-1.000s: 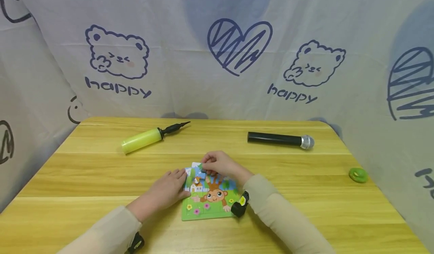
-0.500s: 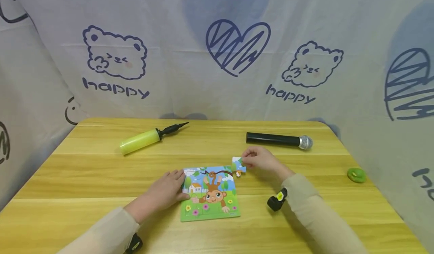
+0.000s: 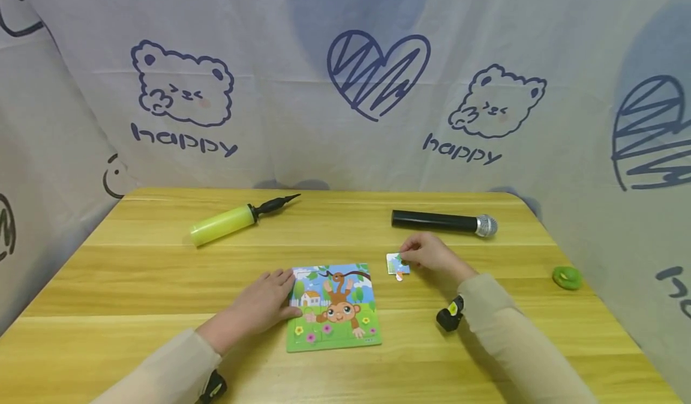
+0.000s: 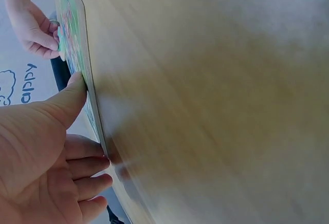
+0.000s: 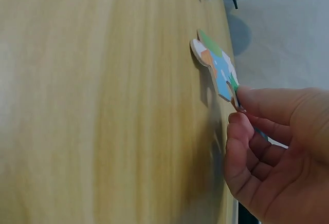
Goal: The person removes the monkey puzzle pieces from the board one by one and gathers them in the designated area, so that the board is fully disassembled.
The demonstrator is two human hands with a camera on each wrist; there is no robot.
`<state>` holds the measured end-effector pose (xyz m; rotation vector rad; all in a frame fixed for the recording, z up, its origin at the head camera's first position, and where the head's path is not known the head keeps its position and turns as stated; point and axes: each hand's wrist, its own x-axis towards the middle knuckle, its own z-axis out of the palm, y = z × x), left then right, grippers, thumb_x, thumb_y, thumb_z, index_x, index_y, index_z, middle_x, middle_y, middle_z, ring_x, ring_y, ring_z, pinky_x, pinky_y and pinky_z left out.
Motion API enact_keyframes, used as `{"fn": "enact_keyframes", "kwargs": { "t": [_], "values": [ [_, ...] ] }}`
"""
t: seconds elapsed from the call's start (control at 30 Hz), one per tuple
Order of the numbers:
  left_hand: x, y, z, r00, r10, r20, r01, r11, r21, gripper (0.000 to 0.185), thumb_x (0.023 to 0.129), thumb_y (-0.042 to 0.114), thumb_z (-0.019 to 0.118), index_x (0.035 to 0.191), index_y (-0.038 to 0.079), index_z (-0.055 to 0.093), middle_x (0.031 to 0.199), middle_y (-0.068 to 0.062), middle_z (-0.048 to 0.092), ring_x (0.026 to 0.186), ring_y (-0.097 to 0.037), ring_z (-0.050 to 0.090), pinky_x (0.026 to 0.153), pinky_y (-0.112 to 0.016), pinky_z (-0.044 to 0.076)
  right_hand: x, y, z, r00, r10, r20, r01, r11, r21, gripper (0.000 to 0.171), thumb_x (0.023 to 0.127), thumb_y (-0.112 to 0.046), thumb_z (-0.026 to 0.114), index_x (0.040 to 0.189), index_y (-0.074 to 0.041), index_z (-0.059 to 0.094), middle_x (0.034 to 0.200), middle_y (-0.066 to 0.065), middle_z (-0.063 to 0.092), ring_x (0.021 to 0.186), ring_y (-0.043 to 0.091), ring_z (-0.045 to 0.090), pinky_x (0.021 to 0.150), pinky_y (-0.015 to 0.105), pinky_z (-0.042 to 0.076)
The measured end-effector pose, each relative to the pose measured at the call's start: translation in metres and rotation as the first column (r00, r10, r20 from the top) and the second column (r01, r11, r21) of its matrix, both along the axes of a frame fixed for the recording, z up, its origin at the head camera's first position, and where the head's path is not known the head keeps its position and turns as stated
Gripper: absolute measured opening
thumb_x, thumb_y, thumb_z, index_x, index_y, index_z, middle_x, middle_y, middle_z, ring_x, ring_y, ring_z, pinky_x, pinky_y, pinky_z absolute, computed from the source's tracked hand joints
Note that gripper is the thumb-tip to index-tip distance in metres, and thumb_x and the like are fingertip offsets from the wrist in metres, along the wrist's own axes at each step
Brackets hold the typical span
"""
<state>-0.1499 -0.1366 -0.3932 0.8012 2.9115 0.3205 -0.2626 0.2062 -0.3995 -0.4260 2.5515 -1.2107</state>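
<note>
A jigsaw puzzle board (image 3: 345, 326) with a monkey picture lies on the wooden table. My left hand (image 3: 263, 301) rests at its left side; in the left wrist view the thumb (image 4: 76, 82) touches the board's top and the fingers lie along its edge. To the right of the board, my right hand (image 3: 430, 253) pinches a jigsaw piece (image 3: 396, 264) by one corner between thumb and fingertips. Blue sky, green and a bit of orange show on the piece (image 5: 218, 67), which is tilted in the right wrist view, with its shadow on the table.
Behind the right hand lies a black microphone (image 3: 437, 221) with a silver head. A yellow hand pump (image 3: 224, 224) with a black nozzle lies at the back left. Near the right table edge is a small green ring-shaped object (image 3: 567, 278). A printed cloth hangs behind the table.
My right hand has lifted the jigsaw piece off the board's upper left and carried it right, past the board. The left hand has stayed at the board's left side.
</note>
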Motion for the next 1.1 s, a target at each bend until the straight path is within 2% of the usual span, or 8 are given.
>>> {"fn": "enact_keyframes", "kwargs": {
  "t": [0.23,0.53,0.7,0.93,1.1],
  "values": [
    [-0.001,-0.001,-0.001,1.000,-0.007,-0.011,0.007,1.000,-0.012,0.070,0.086,0.039,0.060,0.128,-0.015,0.042,0.136,-0.029,0.037,0.126,-0.043,0.032,0.105,-0.051,0.024,0.001,-0.001,-0.001,1.000,-0.002,0.000,0.002,0.999,0.043,0.010,0.089,-0.005,0.058,0.089,0.003,0.065,0.069,0.004,0.057,0.056,0.014,0.044,0.050,0.025,0.039],
    [0.000,-0.001,0.001,1.000,-0.009,-0.016,0.009,1.000,-0.014,0.070,0.086,0.039,0.060,0.128,-0.015,0.043,0.135,-0.029,0.038,0.126,-0.043,0.033,0.105,-0.051,0.024,-0.001,0.000,-0.004,1.000,-0.021,0.002,0.021,0.998,0.051,0.011,0.090,-0.007,0.059,0.091,0.002,0.065,0.073,0.004,0.058,0.059,0.014,0.047,0.051,0.027,0.043],
    [0.000,0.000,0.000,1.000,-0.007,-0.015,0.006,1.000,-0.013,0.070,0.086,0.039,0.060,0.127,-0.015,0.043,0.135,-0.029,0.038,0.126,-0.043,0.033,0.105,-0.051,0.024,0.000,-0.002,0.000,1.000,-0.018,0.004,0.018,0.999,0.052,0.011,0.090,-0.008,0.059,0.093,0.001,0.064,0.074,0.005,0.057,0.060,0.015,0.047,0.052,0.027,0.044],
    [-0.001,0.001,-0.001,1.000,0.002,-0.014,-0.002,1.000,-0.010,0.072,0.085,0.040,0.061,0.127,-0.015,0.043,0.135,-0.029,0.038,0.126,-0.043,0.033,0.106,-0.051,0.024,0.006,-0.021,0.012,0.994,0.069,-0.084,-0.062,0.995,0.078,0.017,0.090,-0.012,0.060,0.099,0.001,0.064,0.080,0.005,0.057,0.068,0.018,0.049,0.056,0.028,0.045],
    [-0.001,0.001,0.000,1.000,0.005,-0.013,-0.005,1.000,-0.008,0.071,0.085,0.040,0.061,0.127,-0.015,0.043,0.135,-0.029,0.038,0.126,-0.042,0.033,0.106,-0.051,0.024,0.012,-0.044,0.018,0.988,0.123,-0.096,-0.117,0.991,0.064,0.018,0.089,-0.014,0.062,0.101,-0.001,0.064,0.082,0.002,0.056,0.070,0.017,0.050,0.059,0.030,0.046]
  ]
}}
